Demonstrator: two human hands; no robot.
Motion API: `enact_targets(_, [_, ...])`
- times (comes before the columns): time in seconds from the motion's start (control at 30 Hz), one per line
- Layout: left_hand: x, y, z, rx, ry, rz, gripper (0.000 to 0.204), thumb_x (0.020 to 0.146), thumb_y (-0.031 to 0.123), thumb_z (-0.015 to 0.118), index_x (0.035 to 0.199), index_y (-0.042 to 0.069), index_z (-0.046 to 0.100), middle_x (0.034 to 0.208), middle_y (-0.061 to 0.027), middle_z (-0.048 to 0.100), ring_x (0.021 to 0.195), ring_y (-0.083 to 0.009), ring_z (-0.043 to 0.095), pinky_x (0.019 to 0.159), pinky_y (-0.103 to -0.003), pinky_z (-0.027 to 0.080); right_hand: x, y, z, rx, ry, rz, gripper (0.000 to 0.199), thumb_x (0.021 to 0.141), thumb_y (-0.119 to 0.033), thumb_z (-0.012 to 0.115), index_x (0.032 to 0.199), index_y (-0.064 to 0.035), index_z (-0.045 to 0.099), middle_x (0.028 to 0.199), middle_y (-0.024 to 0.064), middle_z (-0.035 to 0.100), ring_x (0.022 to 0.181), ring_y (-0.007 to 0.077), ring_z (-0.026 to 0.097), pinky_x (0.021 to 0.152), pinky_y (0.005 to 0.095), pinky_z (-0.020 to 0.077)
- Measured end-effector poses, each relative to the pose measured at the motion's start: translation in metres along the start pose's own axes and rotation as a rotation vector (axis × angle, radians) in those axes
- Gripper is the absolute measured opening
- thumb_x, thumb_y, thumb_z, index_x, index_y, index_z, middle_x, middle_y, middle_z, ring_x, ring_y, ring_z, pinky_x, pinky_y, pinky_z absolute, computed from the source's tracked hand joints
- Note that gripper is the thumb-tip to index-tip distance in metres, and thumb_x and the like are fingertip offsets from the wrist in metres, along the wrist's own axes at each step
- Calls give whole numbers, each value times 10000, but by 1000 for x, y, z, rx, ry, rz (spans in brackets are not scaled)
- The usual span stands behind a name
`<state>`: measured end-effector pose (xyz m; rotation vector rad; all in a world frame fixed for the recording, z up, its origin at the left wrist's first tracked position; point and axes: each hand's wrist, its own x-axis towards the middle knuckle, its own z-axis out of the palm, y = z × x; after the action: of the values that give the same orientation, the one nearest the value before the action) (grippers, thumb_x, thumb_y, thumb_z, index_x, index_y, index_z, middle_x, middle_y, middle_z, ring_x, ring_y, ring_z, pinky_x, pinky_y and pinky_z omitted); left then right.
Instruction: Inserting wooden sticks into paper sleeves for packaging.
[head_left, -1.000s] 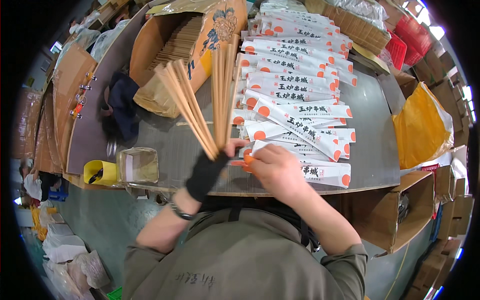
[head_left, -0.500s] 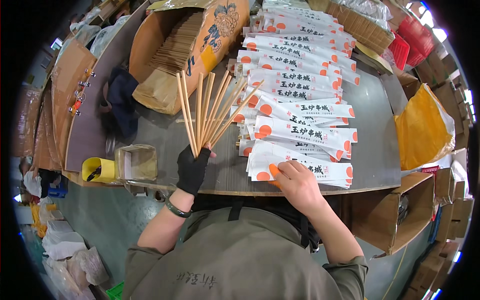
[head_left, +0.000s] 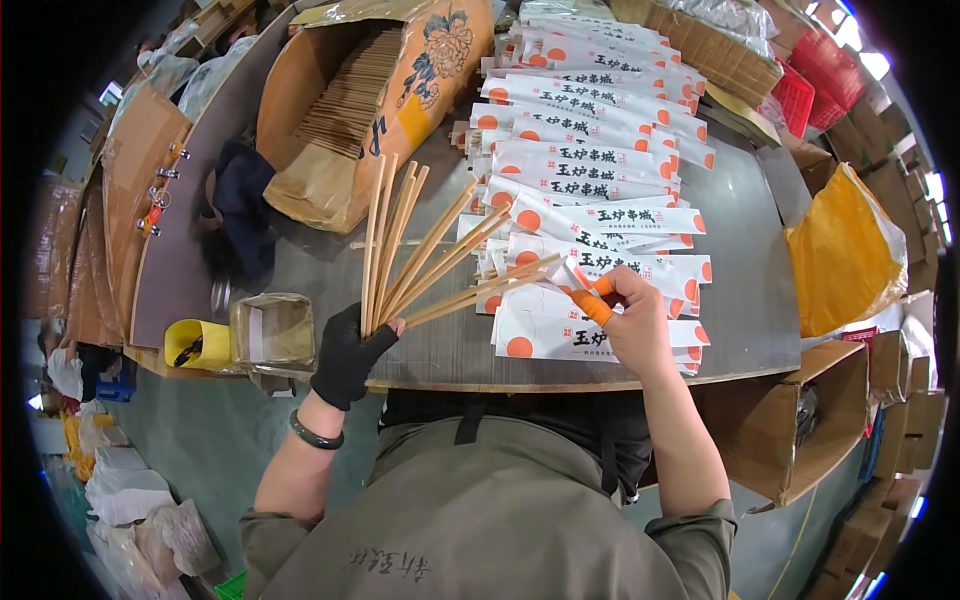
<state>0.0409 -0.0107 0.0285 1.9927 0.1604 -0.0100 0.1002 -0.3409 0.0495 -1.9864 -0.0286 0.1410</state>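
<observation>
My left hand (head_left: 350, 357), in a black fingerless glove, is closed around the lower ends of several wooden chopsticks (head_left: 412, 235). They fan out up and to the right. My right hand (head_left: 640, 325), with orange covers on its thumb and a finger, pinches a white paper chopstick sleeve (head_left: 573, 271). The tips of the lowest chopsticks touch or enter the sleeve's left end; I cannot tell which. Below it, a stack of flat paper sleeves (head_left: 548, 335) lies at the table's front edge. Beyond, a long overlapping pile of sleeves (head_left: 600, 155) with orange dots runs to the back.
An open box (head_left: 420, 100) full of chopsticks lies at the back left, beside dark cloth (head_left: 243, 205). A yellow cup (head_left: 200, 342) and a small taped box (head_left: 272, 330) stand at the left edge. Right of the table are a yellow sack (head_left: 848, 255) and an open carton (head_left: 800, 430).
My right hand has lifted a sleeve off the front stack and moved up and right. My left hand has shifted left and down, tilting the chopsticks toward the sleeve.
</observation>
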Motion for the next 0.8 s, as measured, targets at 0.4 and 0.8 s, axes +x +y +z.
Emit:
enact_targets(0.4, [21, 7, -37, 188, -303, -9, 322, 817, 299, 719, 909, -5, 662, 746, -36, 631, 682, -91, 544, 626, -262, 453, 1, 1, -21, -366, -72, -582, 145, 702, -26, 774, 833, -37, 712, 778, 49, 581, 728, 200, 551, 625, 311, 447])
enact_targets(0.8, [33, -10, 14, -275, -44, 50, 276, 913, 282, 650, 1004, 22, 628, 912, -47, 648, 796, -107, 589, 690, -256, 468, -4, -13, 7, -509, 249, -848, 221, 650, 20, 749, 864, -14, 704, 787, 53, 598, 733, 226, 566, 620, 331, 464])
